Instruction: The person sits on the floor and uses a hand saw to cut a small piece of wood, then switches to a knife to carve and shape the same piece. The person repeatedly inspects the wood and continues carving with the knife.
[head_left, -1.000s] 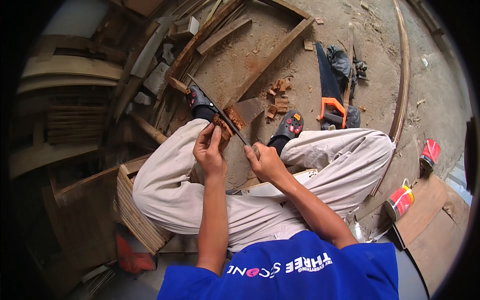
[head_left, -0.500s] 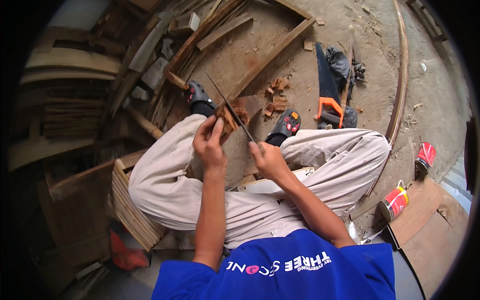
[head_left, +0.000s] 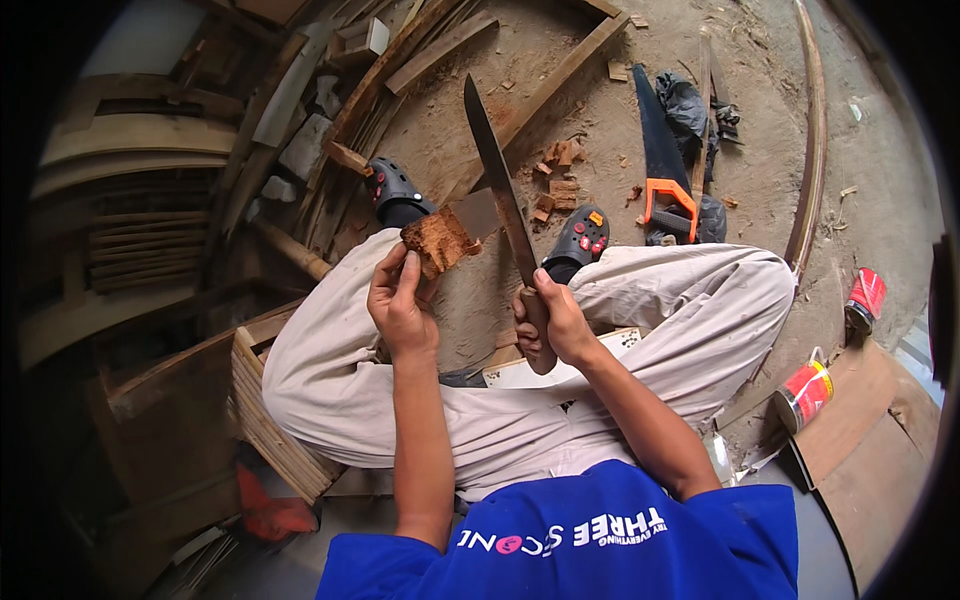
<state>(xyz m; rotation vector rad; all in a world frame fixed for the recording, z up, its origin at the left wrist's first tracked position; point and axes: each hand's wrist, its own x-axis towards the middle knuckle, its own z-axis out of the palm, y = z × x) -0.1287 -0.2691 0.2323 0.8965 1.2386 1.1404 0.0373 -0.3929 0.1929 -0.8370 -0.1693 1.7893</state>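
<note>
Your pale trousers (head_left: 690, 310) span the view, 2 knees apart. Your right hand (head_left: 562, 318) grasps the handle of a long knife (head_left: 500, 175), blade pointing away from you. Beyond your right foot lies an orange-handled saw (head_left: 658, 130); 2 red cans (head_left: 803, 395) flank your right knee. Your left hand (head_left: 403, 300) pinches a ragged brown wood block (head_left: 438, 243), left of the blade. Smaller wood pieces (head_left: 563, 192) litter the floor.
</note>
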